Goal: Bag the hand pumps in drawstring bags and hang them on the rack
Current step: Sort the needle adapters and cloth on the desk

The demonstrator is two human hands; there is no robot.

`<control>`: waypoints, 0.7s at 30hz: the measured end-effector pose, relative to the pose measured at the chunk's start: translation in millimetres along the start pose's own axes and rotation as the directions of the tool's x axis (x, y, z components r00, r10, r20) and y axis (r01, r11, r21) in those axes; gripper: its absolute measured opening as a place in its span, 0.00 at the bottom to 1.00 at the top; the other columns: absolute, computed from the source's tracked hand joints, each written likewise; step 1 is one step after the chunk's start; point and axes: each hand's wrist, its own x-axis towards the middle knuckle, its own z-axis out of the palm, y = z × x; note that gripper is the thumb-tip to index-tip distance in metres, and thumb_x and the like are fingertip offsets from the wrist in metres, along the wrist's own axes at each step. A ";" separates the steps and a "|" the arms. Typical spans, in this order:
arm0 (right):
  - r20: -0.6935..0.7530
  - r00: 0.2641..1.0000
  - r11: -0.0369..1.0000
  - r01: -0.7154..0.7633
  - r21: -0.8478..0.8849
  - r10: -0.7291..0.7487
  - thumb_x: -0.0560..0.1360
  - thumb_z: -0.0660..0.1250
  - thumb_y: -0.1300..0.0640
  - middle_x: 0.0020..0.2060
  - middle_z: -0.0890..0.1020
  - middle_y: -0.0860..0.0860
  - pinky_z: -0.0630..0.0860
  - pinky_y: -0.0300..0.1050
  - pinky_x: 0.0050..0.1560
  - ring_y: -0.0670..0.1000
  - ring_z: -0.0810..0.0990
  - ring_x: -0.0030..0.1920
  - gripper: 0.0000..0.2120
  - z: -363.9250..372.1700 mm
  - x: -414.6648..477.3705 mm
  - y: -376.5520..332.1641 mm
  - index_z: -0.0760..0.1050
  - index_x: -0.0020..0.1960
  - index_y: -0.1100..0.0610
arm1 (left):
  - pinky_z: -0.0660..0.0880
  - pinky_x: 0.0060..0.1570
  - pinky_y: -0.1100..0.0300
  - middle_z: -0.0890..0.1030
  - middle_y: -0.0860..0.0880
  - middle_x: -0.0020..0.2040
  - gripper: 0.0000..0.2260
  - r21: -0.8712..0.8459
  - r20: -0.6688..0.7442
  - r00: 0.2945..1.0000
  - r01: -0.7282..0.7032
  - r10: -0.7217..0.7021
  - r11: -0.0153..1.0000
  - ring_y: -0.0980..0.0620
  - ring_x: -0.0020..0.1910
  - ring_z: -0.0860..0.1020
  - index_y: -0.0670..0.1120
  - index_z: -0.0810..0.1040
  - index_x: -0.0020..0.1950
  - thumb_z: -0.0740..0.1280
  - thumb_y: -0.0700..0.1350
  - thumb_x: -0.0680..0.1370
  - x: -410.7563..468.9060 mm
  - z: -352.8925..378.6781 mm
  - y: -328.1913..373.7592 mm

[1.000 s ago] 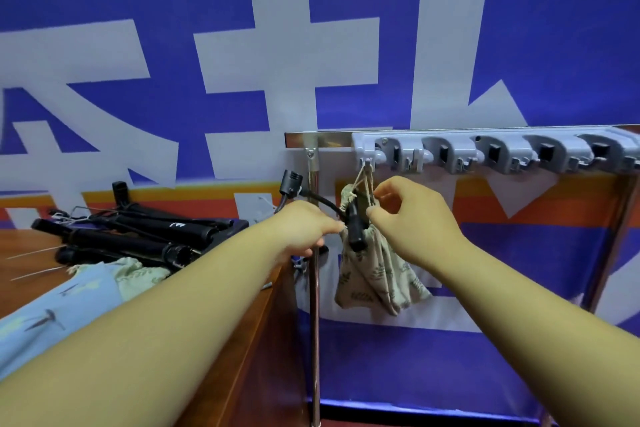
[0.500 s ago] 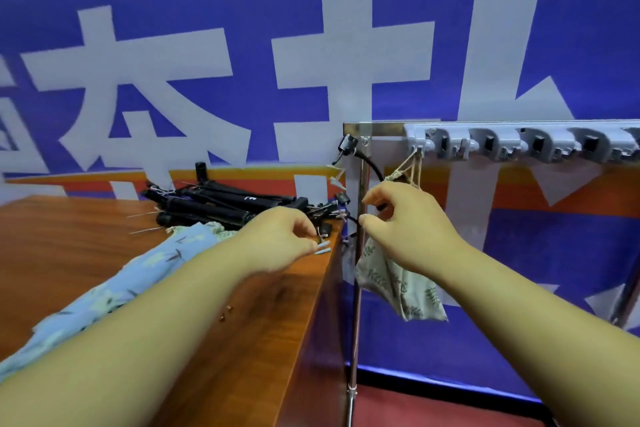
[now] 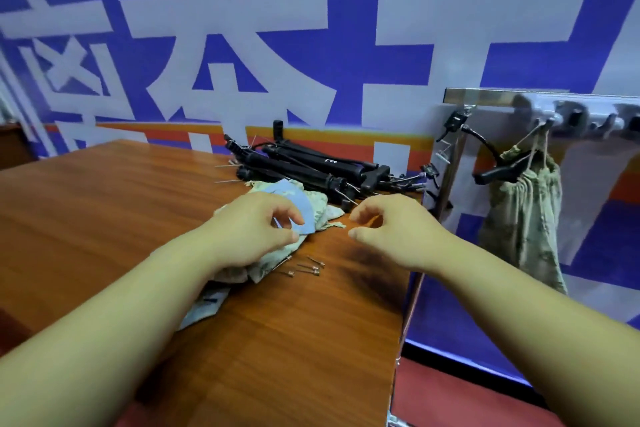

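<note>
From the head view, the left hand [image 3: 256, 229] curls over a heap of drawstring bags [image 3: 323, 210] on the wooden table [image 3: 104, 204]; whether it actually pinches the blue cloth I cannot tell. The right hand [image 3: 391, 225] hovers beside it, fingers loosely bent and holding nothing. Black hand pumps [image 3: 304, 166] lie piled behind the bags. One bagged pump [image 3: 519, 208] hangs from the rack [image 3: 571, 114], which is blurred and cut off at the right edge. Small needles [image 3: 304, 269] lie near the left wrist.
</note>
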 end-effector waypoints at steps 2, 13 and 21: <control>0.066 0.998 1.000 0.020 -0.002 -0.020 0.73 0.73 0.50 0.47 0.83 0.42 0.73 0.38 0.48 0.43 0.80 0.47 0.08 19.0 6.9 -5.4 0.83 0.52 0.49 | 0.73 0.47 0.67 0.82 0.61 0.47 0.06 0.002 0.022 0.999 -0.025 0.025 1.000 0.63 0.46 0.79 0.61 0.82 0.50 0.74 0.51 0.75 0.6 2.4 -13.1; 0.307 0.944 0.990 0.137 -0.032 -0.121 0.71 0.69 0.55 0.48 0.83 0.40 0.77 0.44 0.56 0.41 0.80 0.49 0.12 62.7 29.6 -3.5 0.85 0.52 0.44 | 0.76 0.48 0.59 0.81 0.60 0.42 0.04 -0.043 -0.001 0.999 -0.036 0.036 0.998 0.62 0.44 0.78 0.60 0.83 0.49 0.72 0.53 0.76 5.1 57.8 -60.6; 0.307 0.950 0.978 0.110 -0.175 -0.052 0.74 0.69 0.55 0.46 0.83 0.40 0.78 0.45 0.55 0.42 0.80 0.48 0.08 70.4 39.5 0.9 0.85 0.49 0.45 | 0.71 0.52 0.60 0.80 0.60 0.44 0.03 0.040 -0.035 0.997 -0.068 0.069 0.997 0.63 0.47 0.76 0.61 0.83 0.48 0.71 0.56 0.76 8.2 63.4 -64.0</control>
